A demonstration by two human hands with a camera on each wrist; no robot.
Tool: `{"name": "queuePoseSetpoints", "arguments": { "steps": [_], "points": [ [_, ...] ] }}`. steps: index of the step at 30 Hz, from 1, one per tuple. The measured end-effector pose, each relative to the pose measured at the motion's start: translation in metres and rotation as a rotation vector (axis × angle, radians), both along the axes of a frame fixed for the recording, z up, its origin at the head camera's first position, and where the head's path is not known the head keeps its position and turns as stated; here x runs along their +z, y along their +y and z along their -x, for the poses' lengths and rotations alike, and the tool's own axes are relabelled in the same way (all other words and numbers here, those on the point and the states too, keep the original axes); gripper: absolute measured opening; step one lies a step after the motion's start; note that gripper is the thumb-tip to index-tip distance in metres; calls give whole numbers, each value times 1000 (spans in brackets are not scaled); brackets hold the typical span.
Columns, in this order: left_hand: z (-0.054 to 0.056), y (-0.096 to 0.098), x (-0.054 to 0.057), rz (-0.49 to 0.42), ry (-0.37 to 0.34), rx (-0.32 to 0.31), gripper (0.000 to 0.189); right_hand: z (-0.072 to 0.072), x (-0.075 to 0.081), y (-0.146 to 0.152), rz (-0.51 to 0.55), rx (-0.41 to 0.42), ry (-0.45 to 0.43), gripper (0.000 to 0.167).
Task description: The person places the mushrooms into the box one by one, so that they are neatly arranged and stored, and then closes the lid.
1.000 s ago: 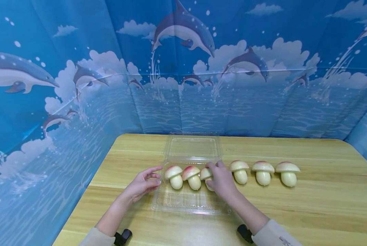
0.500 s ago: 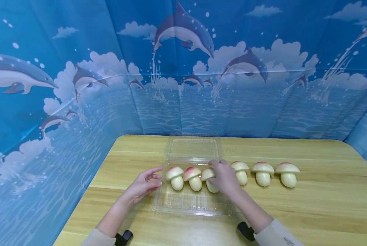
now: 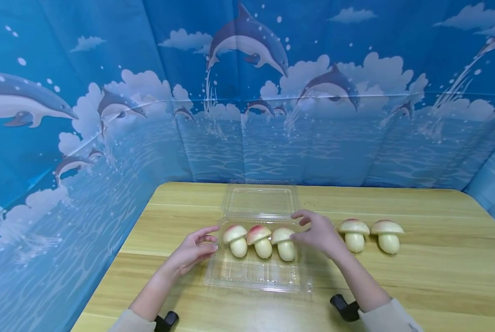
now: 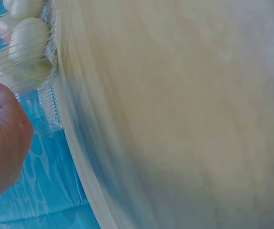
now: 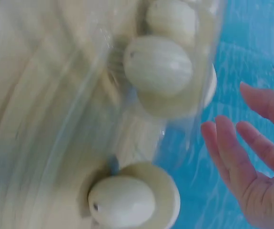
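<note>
Placement is, by our reading, the step in hand: the right-hand mushroom (image 3: 286, 249) sits in the container base (image 3: 251, 274), with the right hand (image 3: 320, 235) at its side. We judge it best finished by lifting thumb and fingers well clear of the cap before moving off, so the piece does not roll or nudge its neighbour; a grip low on the stem should be steadier than one on the cap's edge. Right hand reads as released: fingers spread, nothing between them in the right wrist view; whether a fingertip brushes the cap, we cannot tell. Left hand (image 3: 193, 251) is relaxed and grasping nothing, just beside the base's left wall; contact not resolvable. We would use it only as a light stop, since thin plastic probably slides under a push. Container: clear, ribbed floor, lid (image 3: 260, 200) folded back behind the base on the table (image 3: 438, 286). Contents: left mushroom (image 3: 236, 242), middle mushroom (image 3: 261, 242) and the right-hand one, in a row, caps toward the lid, stems toward us. Outside, at right, we log an inner loose mushroom (image 3: 354, 236) and an outermost loose mushroom (image 3: 387, 237); the right wrist view shows a nearby mushroom (image 5: 122, 200) outside the container, probably hidden by the hand in the head view.
</note>
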State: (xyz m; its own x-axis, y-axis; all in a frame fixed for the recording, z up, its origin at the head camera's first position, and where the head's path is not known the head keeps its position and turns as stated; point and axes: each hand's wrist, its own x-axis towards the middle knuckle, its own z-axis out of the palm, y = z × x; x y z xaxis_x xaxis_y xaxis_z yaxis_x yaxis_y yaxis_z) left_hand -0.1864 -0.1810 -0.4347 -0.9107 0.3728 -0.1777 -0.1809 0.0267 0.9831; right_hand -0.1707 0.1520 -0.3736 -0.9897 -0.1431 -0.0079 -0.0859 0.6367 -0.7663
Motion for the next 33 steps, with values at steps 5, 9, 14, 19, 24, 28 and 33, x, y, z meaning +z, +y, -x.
{"name": "queuePoseSetpoints", "arguments": {
  "steps": [5,9,14,19,24,28,33],
  "points": [
    [-1,0,1,1,-7,-1,61,0,4,21,115,5,-58,52],
    [-3,0,3,2,-12,-1,61,1,5,39,195,26,-97,55],
    [-4,1,5,3,-18,2,61,-1,8,58,278,48,-142,59],
    [-5,2,6,2,-24,7,62,-4,10,77,328,56,-155,63],
    [-5,2,7,2,-27,6,62,-8,9,96,361,54,-144,64],
    [-4,2,7,2,-26,3,62,-11,8,110,370,48,-137,64],
    [-4,2,7,0,-19,-1,62,-14,5,130,366,23,-142,52]
  ]
}}
